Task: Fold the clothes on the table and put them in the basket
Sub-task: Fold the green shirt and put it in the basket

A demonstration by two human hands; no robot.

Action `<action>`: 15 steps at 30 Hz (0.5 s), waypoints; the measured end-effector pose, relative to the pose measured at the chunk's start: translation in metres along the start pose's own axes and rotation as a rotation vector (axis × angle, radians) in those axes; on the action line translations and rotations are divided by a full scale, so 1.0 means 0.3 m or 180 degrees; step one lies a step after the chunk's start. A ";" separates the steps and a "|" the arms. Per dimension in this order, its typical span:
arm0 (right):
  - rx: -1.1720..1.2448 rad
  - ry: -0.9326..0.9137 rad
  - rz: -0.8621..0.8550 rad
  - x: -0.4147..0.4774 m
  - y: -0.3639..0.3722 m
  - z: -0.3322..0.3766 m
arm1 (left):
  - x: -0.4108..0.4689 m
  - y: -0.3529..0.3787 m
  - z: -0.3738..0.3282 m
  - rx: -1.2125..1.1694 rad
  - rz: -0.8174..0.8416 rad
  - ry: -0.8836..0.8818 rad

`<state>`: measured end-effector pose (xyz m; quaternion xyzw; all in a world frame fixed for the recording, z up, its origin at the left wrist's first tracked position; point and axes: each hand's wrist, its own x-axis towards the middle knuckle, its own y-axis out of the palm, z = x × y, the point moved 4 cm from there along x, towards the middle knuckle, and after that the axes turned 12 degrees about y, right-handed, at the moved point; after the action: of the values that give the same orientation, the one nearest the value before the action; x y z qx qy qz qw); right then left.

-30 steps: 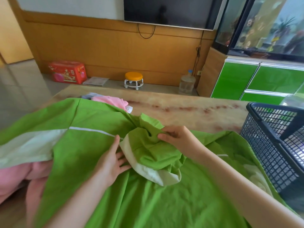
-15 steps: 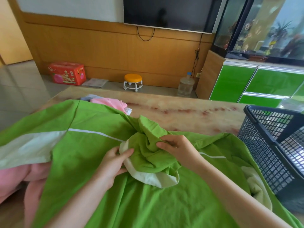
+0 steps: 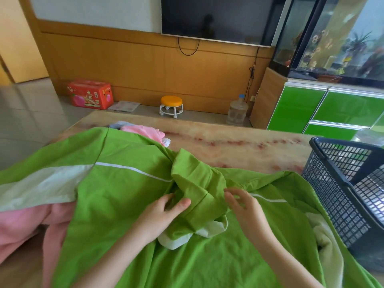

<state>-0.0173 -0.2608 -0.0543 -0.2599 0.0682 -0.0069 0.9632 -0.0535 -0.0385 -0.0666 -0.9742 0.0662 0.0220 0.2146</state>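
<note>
Green garment (image 3: pixel 124 194) spread over the table (image 3: pixel 228 146), lower frame, bunched at centre. Left hand (image 3: pixel 164 213) pinching the bunch; right hand (image 3: pixel 245 206) just beside, fingers curled, grip impossible to tell. Likely to drag pink clothes (image 3: pixel 20 225) underneath, lower left, if tugged hard.

1. Soft, even daylight fills the room; the green cloth (image 3: pixel 124 204) is brightly lit, with faint shadows in its folds.
2. Pale glare washes the floor tiles (image 3: pixel 27 113) at left; the dark television (image 3: pixel 216 17) carries a dim reflection.
3. Wide-angle distortion bows the wall panelling (image 3: pixel 145 69) and basket (image 3: pixel 332 183) towards the edges; the corners look slightly soft.
</note>
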 end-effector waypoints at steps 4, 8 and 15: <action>-0.0807 0.0691 0.0073 -0.050 0.023 -0.158 | 0.037 0.016 0.029 0.0034 -0.0299 -0.0157; -0.0527 0.0711 0.0163 -0.067 0.088 -0.151 | 0.036 0.034 0.050 0.0059 -0.0511 -0.0063; 0.1095 0.1044 0.0154 -0.080 0.008 -0.137 | -0.079 0.069 -0.036 -0.3730 -0.0604 -0.0692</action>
<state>-0.0466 -0.2779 -0.0875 -0.0857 0.2278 -0.0375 0.9692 -0.0795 -0.0590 -0.0636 -0.9241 -0.0664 0.1350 -0.3514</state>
